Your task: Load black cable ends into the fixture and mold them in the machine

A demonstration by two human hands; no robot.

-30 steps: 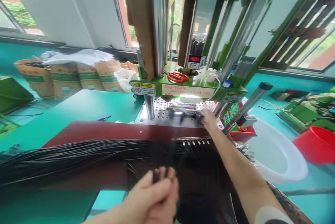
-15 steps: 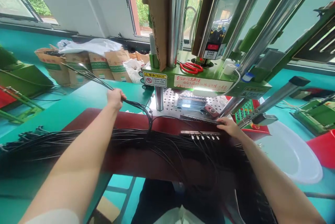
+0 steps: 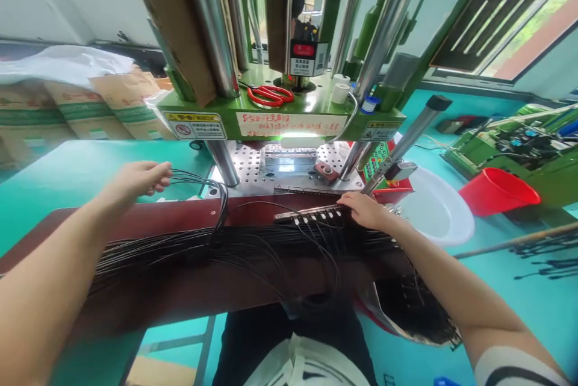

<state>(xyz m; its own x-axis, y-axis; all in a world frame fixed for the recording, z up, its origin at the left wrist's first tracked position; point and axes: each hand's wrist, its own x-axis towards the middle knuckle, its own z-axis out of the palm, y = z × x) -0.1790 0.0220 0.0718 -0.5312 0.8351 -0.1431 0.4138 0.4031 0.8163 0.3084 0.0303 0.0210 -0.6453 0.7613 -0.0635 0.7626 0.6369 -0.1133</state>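
Note:
My left hand point(image 3: 141, 181) is closed around thin black cables point(image 3: 196, 179) at the left, above the dark red tabletop. They bend down from it into a long bundle of black cables point(image 3: 171, 247) lying across the table. With its fingertips, my right hand point(image 3: 365, 210) grips the right end of a narrow metal bar point(image 3: 289, 215). Several cable ends with metal plugs point(image 3: 316, 217) sit in a row along this bar. Behind it, a second, darker slotted strip point(image 3: 311, 191) lies at the front edge of the machine's perforated plate point(image 3: 244, 164).
The green press point(image 3: 289, 127) stands ahead, with red-handled scissors point(image 3: 271, 96) on its ledge. A metal block point(image 3: 289, 162) rests on the plate. On the right are a white tub point(image 3: 451, 211) and a red bucket point(image 3: 499, 192). Paper sacks point(image 3: 130, 103) stand at the left.
My view has turned right. My right hand has shifted from the darker strip to the bar with the plugs. My left hand still holds cables, whose free ends no longer show beyond it.

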